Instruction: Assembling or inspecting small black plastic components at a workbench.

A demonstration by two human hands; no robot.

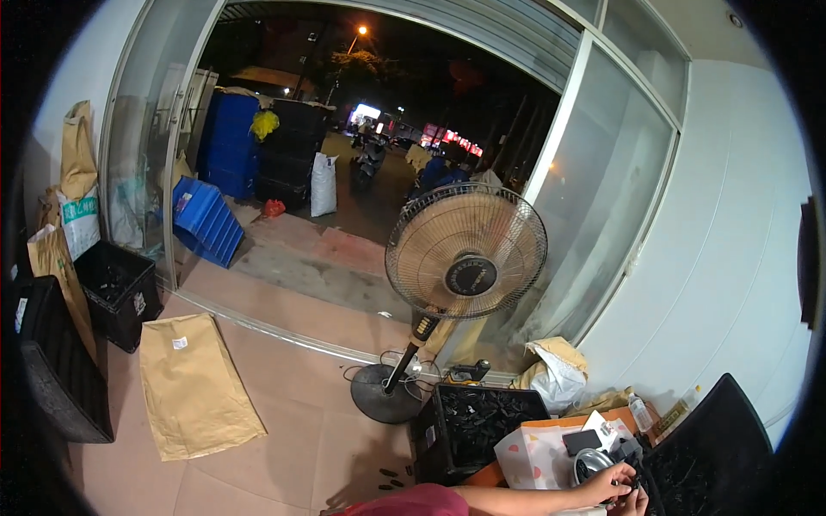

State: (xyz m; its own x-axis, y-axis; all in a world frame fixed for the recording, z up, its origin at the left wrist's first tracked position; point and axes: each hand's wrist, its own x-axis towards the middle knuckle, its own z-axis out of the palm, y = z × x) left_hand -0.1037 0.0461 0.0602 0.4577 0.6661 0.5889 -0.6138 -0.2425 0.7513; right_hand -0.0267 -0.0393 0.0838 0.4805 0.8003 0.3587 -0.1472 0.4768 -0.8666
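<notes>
At the lower right my left hand (607,484) reaches in from a maroon sleeve, its fingers bent and pinched together. My right hand (635,503) is close against it, partly cut off by the lower edge, with its fingers also pinched. Between the fingertips of both hands is a small black piece (636,487), too small to make out its kind. A round metal bowl (580,469) stands right beside my left hand, with dark bits in it. Behind the bowl lies a flat dark grey rectangular object (582,442).
A black crate (443,456) full of black parts stands left of the dotted white covering (525,464). Another black container (731,413) is at the right, near two bottles (639,413). A standing fan (469,258) faces the open doorway. A brown paper sack (198,387) lies on the floor.
</notes>
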